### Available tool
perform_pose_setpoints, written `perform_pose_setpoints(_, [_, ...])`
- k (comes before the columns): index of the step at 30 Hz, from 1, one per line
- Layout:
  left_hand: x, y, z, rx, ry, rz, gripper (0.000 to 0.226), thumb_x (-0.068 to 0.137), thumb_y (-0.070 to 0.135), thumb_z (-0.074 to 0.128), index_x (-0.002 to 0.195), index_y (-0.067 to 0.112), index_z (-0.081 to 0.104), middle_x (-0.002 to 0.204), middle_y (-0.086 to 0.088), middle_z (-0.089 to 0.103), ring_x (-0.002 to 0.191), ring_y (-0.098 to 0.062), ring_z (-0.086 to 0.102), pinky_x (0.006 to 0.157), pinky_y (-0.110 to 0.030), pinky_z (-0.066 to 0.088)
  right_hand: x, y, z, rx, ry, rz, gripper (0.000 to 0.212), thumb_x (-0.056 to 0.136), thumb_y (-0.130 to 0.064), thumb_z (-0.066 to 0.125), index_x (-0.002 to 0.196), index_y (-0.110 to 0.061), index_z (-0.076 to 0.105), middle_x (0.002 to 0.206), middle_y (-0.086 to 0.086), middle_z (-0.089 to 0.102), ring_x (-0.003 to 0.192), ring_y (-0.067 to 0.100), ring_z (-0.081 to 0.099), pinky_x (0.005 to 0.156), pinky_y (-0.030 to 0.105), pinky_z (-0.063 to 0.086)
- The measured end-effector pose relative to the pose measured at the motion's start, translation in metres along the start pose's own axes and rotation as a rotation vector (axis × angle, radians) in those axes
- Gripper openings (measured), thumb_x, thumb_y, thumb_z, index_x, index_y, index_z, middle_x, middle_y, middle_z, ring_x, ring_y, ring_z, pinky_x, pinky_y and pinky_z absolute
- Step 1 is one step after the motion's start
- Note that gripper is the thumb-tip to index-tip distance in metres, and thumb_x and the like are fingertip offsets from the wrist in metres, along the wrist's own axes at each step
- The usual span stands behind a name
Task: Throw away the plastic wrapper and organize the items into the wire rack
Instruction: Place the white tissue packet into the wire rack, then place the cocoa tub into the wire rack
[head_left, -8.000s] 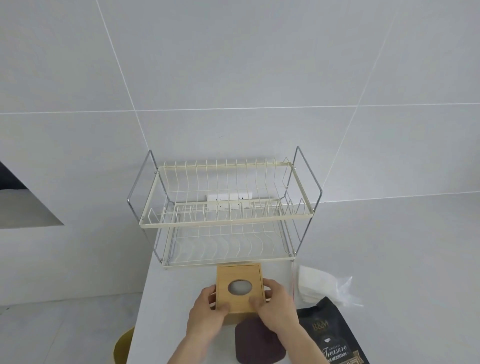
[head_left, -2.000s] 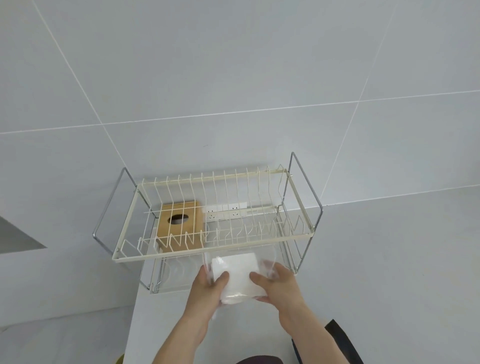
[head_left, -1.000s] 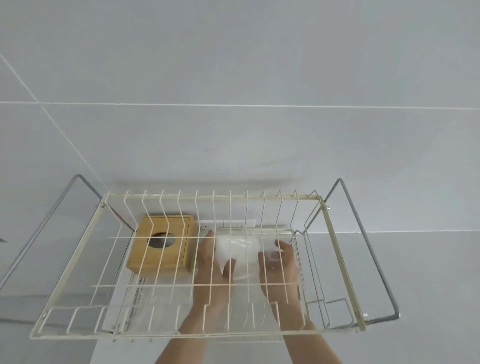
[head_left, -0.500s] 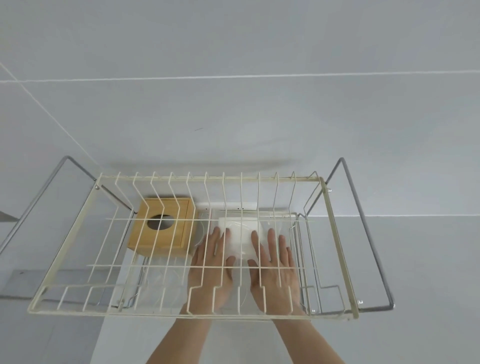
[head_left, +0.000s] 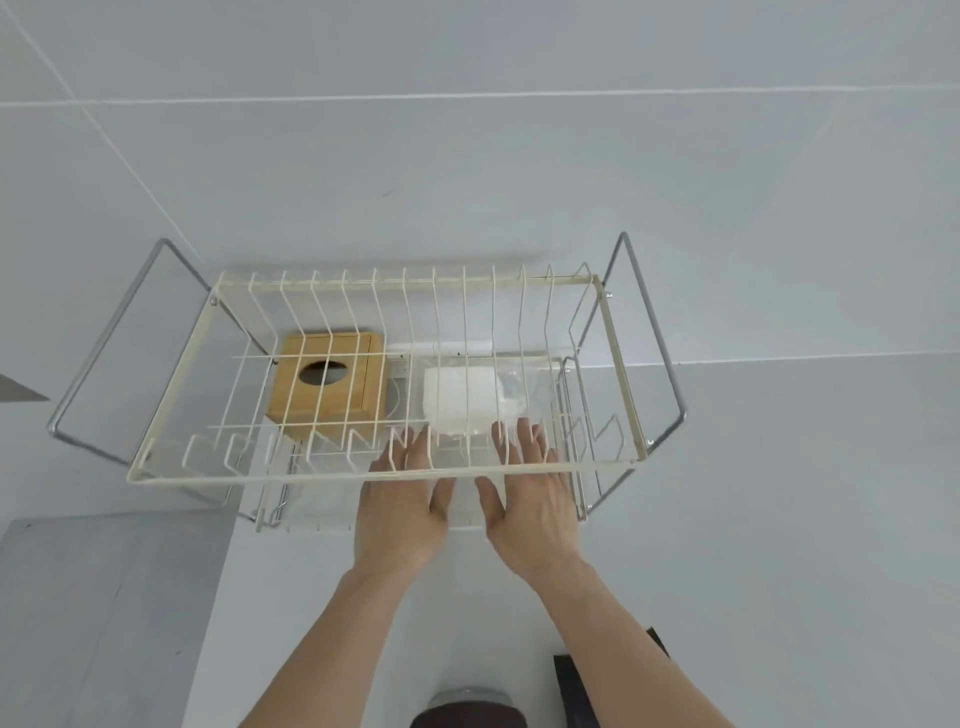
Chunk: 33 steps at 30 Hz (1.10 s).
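Pale grey tiled walls back a white countertop carrying a cream two-tier wire rack. On its lower tier sit a square bamboo box with a round top hole and, to its right, a white tissue stack in clear plastic wrapper. Left hand and right hand lie flat, fingers spread, empty, fingertips near the pack.
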<state>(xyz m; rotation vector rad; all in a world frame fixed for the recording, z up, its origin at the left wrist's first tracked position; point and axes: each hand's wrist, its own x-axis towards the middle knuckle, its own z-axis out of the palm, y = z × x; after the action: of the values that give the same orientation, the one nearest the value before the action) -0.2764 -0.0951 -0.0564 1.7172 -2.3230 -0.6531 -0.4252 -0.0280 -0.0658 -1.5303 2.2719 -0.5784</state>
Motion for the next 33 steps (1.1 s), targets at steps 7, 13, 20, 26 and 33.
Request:
perform_pose_setpoints(7, [-0.067,-0.028,-0.016,-0.049,-0.046,-0.022,0.063,0.099,0.048,0.040,0.155,0.031,0.018,0.164,0.001,0.021,0.151,-0.021,0.017,0.122,-0.042,0.020,-0.078,-0.017,-0.017,0.047,0.026,0.098,0.058,0.103,-0.040,0.050,0.157,-0.023,0.034,0.169,0.009,0.025,0.154,0.029,0.028,0.117,0.045,0.039])
perform_pose_setpoints(13, [-0.127,-0.045,-0.032,-0.188,-0.053,-0.028,0.065,0.097,0.051,0.043,0.154,0.030,0.022,0.161,0.002,0.027,0.147,-0.020,0.026,0.119,-0.042,0.027,-0.146,-0.029,-0.024,0.190,0.035,0.294,0.054,0.102,-0.042,0.052,0.152,-0.023,0.044,0.164,0.008,0.036,0.146,0.028,0.043,0.111,0.043,0.041])
perform_pose_setpoints(20, [-0.189,-0.047,-0.026,-0.548,-0.198,-0.196,0.070,0.091,0.053,0.053,0.152,0.032,0.025,0.156,0.000,0.033,0.142,-0.017,0.037,0.110,-0.039,0.037,-0.211,-0.036,-0.020,0.479,0.048,0.519,0.051,0.095,-0.044,0.063,0.141,-0.023,0.056,0.140,0.003,0.061,0.127,0.021,0.059,0.105,0.036,0.046])
perform_pose_setpoints(26, [-0.220,-0.038,-0.009,-0.738,-0.413,-0.438,0.088,0.086,0.055,0.061,0.155,0.021,0.018,0.156,-0.006,0.039,0.141,-0.023,0.041,0.110,-0.037,0.034,-0.238,-0.042,-0.011,0.618,-0.073,0.655,0.056,0.092,-0.044,0.068,0.140,-0.017,0.056,0.135,0.006,0.063,0.120,0.019,0.062,0.089,0.025,0.043])
perform_pose_setpoints(33, [-0.223,-0.043,-0.004,-0.647,-0.460,-0.434,0.062,0.066,0.057,0.061,0.116,0.020,0.067,0.104,0.007,0.073,0.096,-0.013,0.067,0.090,-0.035,0.054,-0.241,-0.051,-0.005,0.542,-0.062,0.606,0.018,0.087,-0.029,0.071,0.103,-0.021,0.075,0.094,-0.005,0.074,0.085,0.006,0.067,0.067,0.021,0.050])
